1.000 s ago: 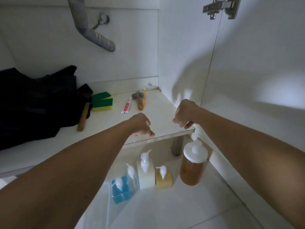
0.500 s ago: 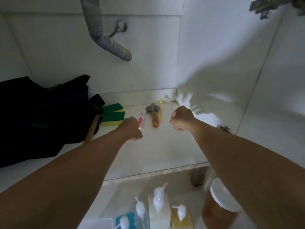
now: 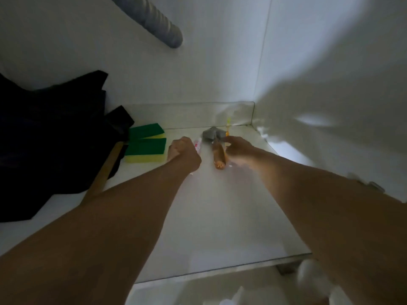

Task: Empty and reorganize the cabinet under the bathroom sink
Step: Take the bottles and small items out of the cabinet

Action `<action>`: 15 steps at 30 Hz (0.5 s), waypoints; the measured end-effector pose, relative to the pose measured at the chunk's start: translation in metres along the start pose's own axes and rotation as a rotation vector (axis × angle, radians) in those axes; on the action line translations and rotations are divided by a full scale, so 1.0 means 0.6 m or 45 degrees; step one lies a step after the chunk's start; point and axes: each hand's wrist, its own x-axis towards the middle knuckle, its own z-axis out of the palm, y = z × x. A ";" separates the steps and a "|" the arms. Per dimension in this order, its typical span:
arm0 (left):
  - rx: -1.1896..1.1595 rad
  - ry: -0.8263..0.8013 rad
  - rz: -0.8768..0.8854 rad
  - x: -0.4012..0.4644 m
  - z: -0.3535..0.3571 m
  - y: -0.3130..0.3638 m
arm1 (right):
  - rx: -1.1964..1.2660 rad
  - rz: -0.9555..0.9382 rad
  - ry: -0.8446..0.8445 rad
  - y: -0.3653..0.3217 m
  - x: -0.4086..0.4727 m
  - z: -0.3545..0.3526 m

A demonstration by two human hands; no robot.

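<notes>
Both my arms reach deep into the cabinet over the white shelf (image 3: 220, 216). My left hand (image 3: 184, 154) is curled into a fist over the lower part of a red-and-white toothpaste tube (image 3: 197, 145), whose top end sticks out beside the knuckles. My right hand (image 3: 236, 148) lies over the handle of a yellow-orange toothbrush (image 3: 228, 126), right beside a small hammer (image 3: 218, 155) with a grey head and a wooden handle. Motion blur hides how the right fingers lie.
Two green-and-yellow sponges (image 3: 146, 147) lie left of my left hand. A black cloth (image 3: 55, 139) fills the left side, with a wooden handle (image 3: 103, 172) poking out from under it. A grey drain hose (image 3: 158, 25) hangs above. Blurred white pump tops (image 3: 312, 280) show below the shelf.
Both hands have moved further back on the shelf. The left hand has reached the toothpaste tube and the right hand the toothbrush. The view has moved in closer.
</notes>
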 end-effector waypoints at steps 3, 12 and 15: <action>-0.028 -0.033 -0.047 0.006 0.008 0.007 | -0.036 0.032 -0.012 0.002 0.017 0.014; -0.375 -0.072 -0.208 -0.026 0.001 0.007 | 0.306 0.259 0.430 0.050 0.025 0.022; -0.661 -0.181 -0.339 -0.041 -0.006 -0.019 | 0.360 0.259 0.384 0.039 -0.020 0.001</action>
